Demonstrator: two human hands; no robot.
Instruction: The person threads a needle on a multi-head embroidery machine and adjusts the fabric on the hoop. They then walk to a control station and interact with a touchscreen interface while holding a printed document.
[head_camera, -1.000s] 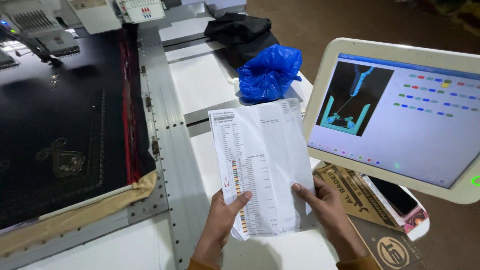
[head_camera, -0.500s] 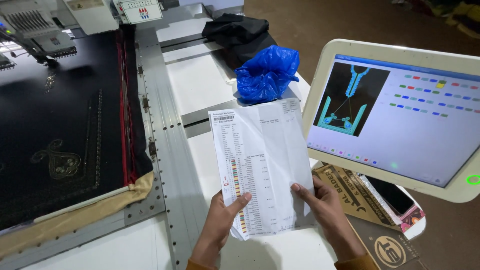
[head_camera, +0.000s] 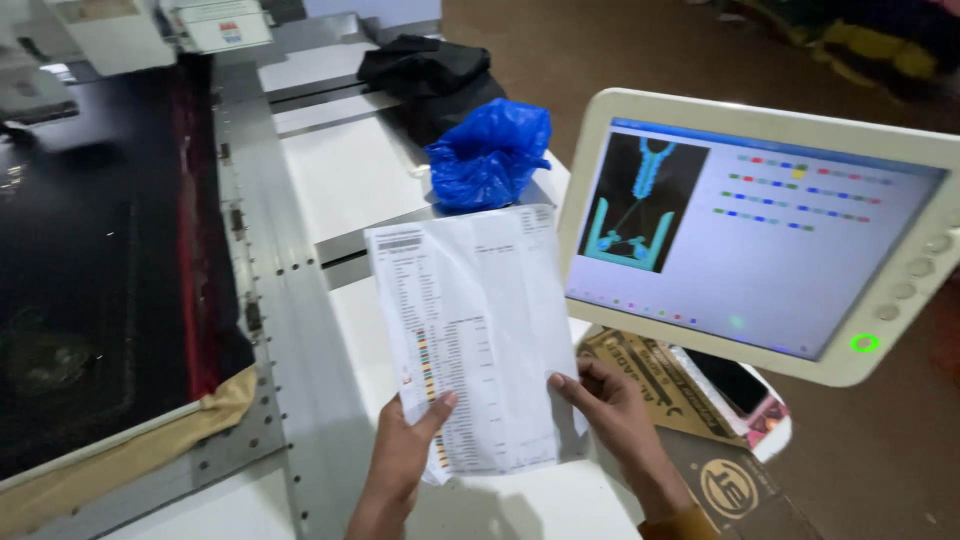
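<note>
While hands (head_camera: 400, 465) hold sheet (head_camera: 475, 335) — view shifted left.

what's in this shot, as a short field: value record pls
left hand: grips the lower left edge of the printed sheet, thumb on its front
right hand: grips the sheet's lower right edge
printed sheet: white, creased, column of small coloured marks, held up over the white table
touchscreen monitor: right of the sheet, lit, blue design on black
blue plastic bag: on the table behind the sheet
black fabric: stretched at left
phone: below the monitor
</note>
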